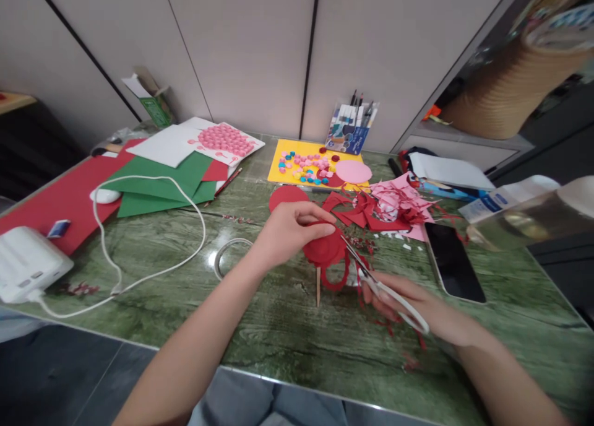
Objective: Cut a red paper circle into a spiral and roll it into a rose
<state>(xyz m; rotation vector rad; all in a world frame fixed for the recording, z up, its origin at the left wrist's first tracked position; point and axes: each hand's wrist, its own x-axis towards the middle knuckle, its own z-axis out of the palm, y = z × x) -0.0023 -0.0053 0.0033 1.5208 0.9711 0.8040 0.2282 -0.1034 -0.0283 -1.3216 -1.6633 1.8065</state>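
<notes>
My left hand (297, 228) pinches a red paper piece (325, 245) with a scalloped edge, above the middle of the table. In my right hand (399, 296) is a pair of white-handled scissors (403, 305), its blades pointing up and left beside the paper's right edge. Whether the blades touch the paper I cannot tell. A thin wooden stick (318, 287) shows below the red paper, and a red paper ring (336, 277) lies or hangs next to it. Behind my left hand is a plain red paper circle (286, 198).
Red and pink paper scraps (394, 204) are heaped behind my right hand. A phone (455, 262) lies at the right. A yellow sheet (278, 172) bears pink and blue balls. Green paper (148, 194), a white cable (153, 277) and a power adapter (32, 262) occupy the left.
</notes>
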